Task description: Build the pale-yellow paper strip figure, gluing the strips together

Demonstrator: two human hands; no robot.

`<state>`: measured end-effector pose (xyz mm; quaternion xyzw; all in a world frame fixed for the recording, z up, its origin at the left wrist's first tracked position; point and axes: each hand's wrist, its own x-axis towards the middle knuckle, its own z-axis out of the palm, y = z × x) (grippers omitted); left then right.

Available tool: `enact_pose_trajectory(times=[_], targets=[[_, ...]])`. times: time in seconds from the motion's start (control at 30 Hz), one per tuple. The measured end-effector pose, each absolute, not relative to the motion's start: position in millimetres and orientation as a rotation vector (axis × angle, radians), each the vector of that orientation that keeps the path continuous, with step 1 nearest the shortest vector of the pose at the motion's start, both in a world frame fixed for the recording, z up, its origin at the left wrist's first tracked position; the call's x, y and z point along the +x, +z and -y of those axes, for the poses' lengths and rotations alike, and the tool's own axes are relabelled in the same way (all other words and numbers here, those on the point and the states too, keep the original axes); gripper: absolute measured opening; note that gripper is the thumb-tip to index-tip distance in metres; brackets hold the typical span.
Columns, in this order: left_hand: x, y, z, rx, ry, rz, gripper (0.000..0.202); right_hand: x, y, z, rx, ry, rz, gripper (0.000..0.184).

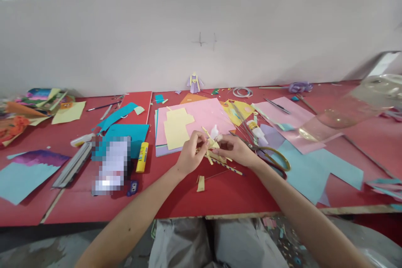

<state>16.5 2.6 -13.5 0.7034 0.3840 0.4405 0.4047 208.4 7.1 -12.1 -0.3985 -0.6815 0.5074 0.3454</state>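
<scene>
Both my hands meet over the middle of the red table (pixel 220 197). My left hand (pixel 190 155) pinches a small yellow paper piece (pixel 211 147) with strips sticking out. My right hand (pixel 236 149) is closed on the same piece from the right, next to a small white bit (pixel 214 131) at its top. A thin striped stick (pixel 228 167) lies just below the hands. A loose yellow paper scrap (pixel 201 184) rests on the table in front of them. A pink sheet (pixel 207 117) with a yellow cut-out (pixel 176 127) lies behind the hands.
Scissors with yellow handles (pixel 274 158) and a small glue bottle (pixel 256 130) lie right of the hands. A yellow glue stick (pixel 143 157), teal paper (pixel 125 134) and a ruler (pixel 73 165) are to the left. A clear plastic sheet (pixel 348 109) rises at right. A purple paper figure (pixel 194 83) stands by the partition.
</scene>
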Motion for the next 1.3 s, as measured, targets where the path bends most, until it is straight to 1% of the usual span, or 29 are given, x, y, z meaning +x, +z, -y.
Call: enact_pose_trajectory(times=[0.27, 0.53, 0.67, 0.83, 0.9, 0.97, 1.0, 1.1, 1.17, 1.3], targets=[[18.0, -15.9, -0.5, 1.801, 1.104, -1.022, 0.011, 213.0, -6.2, -7.2, -1.088, 1.120, 1.915, 0.026], [15.0, -17.0, -2.8, 1.923, 1.094, -1.050, 0.011, 209.8, -2.7, -4.0, -1.177, 1.005, 1.944, 0.030], [15.2, -17.1, -3.6, 1.795, 1.114, -1.028, 0.012, 211.0, 1.8, -3.5, -1.164, 1.002, 1.945, 0.030], [13.5, -15.8, -8.5, 1.599, 1.187, -0.975, 0.015, 218.1, -1.5, -8.6, -1.271, 1.061, 1.750, 0.034], [13.2, -15.4, -9.4, 1.555, 1.199, -0.960, 0.015, 222.3, -5.1, -12.5, -1.434, 0.933, 1.534, 0.029], [13.4, -15.4, -9.4, 1.546, 1.190, -0.939, 0.014, 225.2, -6.9, -15.4, -1.523, 0.796, 1.458, 0.032], [13.8, -15.6, -9.0, 1.550, 1.182, -0.929, 0.014, 225.5, -6.8, -15.9, -1.493, 0.810, 1.450, 0.036], [16.1, -15.7, -7.2, 1.579, 1.158, -0.916, 0.013, 221.7, -4.3, -13.6, -1.322, 1.102, 1.513, 0.044], [18.3, -14.3, -4.7, 1.603, 1.131, -0.936, 0.012, 217.3, -2.6, -9.3, -1.226, 1.277, 1.584, 0.042], [19.0, -6.8, 8.2, 1.715, 1.016, -1.000, 0.009, 212.8, -2.4, -0.3, -1.085, 1.424, 1.678, 0.031]])
